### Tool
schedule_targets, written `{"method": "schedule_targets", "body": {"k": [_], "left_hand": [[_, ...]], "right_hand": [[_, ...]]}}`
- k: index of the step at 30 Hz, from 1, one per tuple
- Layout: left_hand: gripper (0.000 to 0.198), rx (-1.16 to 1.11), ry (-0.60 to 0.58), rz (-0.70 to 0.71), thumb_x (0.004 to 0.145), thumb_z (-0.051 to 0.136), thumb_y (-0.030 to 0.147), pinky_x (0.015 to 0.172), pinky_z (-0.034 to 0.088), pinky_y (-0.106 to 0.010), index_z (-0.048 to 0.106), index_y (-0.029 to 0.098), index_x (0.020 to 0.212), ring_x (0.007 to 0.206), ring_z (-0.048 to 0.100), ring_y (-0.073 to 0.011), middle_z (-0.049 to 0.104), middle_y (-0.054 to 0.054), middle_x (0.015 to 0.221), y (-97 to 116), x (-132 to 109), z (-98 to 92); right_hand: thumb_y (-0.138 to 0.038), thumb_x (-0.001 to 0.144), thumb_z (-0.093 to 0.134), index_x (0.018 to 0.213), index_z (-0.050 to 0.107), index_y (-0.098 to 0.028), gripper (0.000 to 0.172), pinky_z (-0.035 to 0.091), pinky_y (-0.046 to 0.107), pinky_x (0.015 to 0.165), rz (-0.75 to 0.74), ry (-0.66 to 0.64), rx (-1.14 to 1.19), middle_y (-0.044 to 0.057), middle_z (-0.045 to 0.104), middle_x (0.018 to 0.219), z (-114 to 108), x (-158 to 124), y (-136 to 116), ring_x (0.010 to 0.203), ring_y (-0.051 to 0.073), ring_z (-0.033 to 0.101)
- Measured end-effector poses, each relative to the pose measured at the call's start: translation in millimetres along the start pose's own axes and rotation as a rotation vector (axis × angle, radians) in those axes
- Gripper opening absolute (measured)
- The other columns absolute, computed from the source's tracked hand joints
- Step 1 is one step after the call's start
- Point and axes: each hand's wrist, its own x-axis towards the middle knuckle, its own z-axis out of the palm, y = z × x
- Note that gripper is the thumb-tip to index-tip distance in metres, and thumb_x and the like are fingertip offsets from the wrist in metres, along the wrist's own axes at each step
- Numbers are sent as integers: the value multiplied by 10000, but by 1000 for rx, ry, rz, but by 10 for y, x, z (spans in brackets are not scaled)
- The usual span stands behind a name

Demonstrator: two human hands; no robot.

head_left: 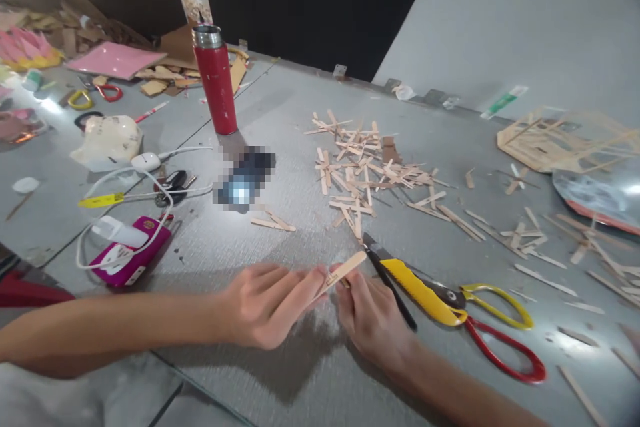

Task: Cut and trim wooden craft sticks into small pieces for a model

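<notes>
My left hand (pixel 280 300) is closed in a pinch on a flat wooden craft stick (pixel 350 267), whose rounded end points up and right. Close beside it, my right hand (pixel 370 317) is closed too, with the edge of a small wooden piece (pixel 345 283) showing at its fingertips; most of that piece is hidden. To the right of my right hand lie scissors (pixel 453 297) with one yellow and one red handle. A yellow utility knife (pixel 415 287) lies against them. Beyond my hands spreads a loose pile of craft sticks (pixel 367 167).
A red metal bottle (pixel 215 80) stands at back left. Nearer are a blurred-out object (pixel 245 177), a purple power bank (pixel 133 250) with white cables, and keys (pixel 173 188). A wooden stick frame (pixel 555 140) sits at far right, with more loose sticks (pixel 525 237) scattered below it.
</notes>
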Motion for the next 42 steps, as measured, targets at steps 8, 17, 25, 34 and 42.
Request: {"method": "schedule_targets", "body": {"k": [8,17,25,34,42], "left_hand": [[341,4,12,-40,936,690,168,448,508,-251,644,41,1250,570,660,-141,756,-87,820,19,-106,23],[409,-102,-126,-173,1002,575,247,392,498,-276,629,292,1405,590,703,-178,780,-63,917,61,-378,60],[395,-128,-67,-165,1006,568,236,429,528,-283,635,278,1393,586,699,-171,789,-63,949,64,-311,34],[240,-469,3,-244,1036,544,159,643,610,-209,547,189,1274,730,743,-119,781,-26,890,32,24,-42],[270,-475,-17,-264,1028,516,119,643,574,-201,552,172,1290,717,713,-120,727,-20,818,63,-37,-11]], "right_hand": [[-26,971,426,1089,539,-196,235,486,259,550,-5,23,-32,-9,624,686,-66,42,-47,558,150,602],[-52,969,435,1160,556,-194,267,526,296,609,51,44,16,29,618,774,-125,46,-68,665,184,609],[-17,957,451,1177,550,-171,286,515,297,643,80,11,50,38,579,836,-109,42,-68,725,177,575],[-23,977,429,1185,523,-164,269,503,301,648,60,-1,52,33,550,832,-76,16,-44,737,183,547],[-20,990,419,1157,526,-190,260,513,301,644,75,-7,2,20,556,810,-48,10,-42,724,179,550]]}}
